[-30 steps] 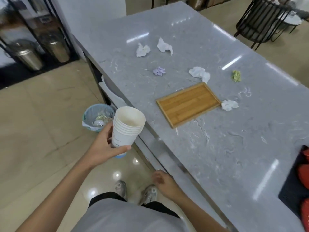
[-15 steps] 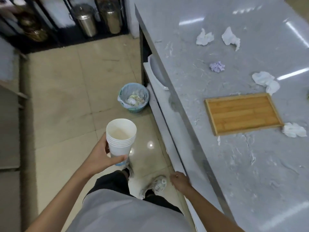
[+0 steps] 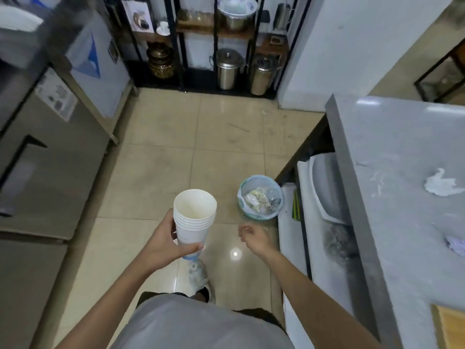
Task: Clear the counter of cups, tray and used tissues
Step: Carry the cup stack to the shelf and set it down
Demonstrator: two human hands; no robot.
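Observation:
My left hand (image 3: 163, 241) grips a stack of white paper cups (image 3: 194, 217), held upright over the tiled floor, mouth up and empty inside. My right hand (image 3: 254, 236) hangs free just right of the stack with fingers loosely curled and nothing in it. A small blue bin (image 3: 260, 197) with a liner and trash inside stands on the floor just beyond my right hand, against the counter's base. On the grey counter (image 3: 402, 222) at right lie a white crumpled tissue (image 3: 441, 183) and a pale purple one (image 3: 456, 245). A corner of the wooden tray (image 3: 450, 328) shows at the bottom right.
A steel fridge unit (image 3: 45, 157) lines the left side. A black shelf rack with metal pots (image 3: 227, 69) stands at the far end. A white wall column (image 3: 339, 51) rises beyond the counter's corner. A lower shelf with a white basin (image 3: 327, 187) sits under the counter edge.
My view has swung left, away from the counter toward the floor and bin. The cup stack stays in my left hand; my right hand has lifted off the counter edge toward the bin.

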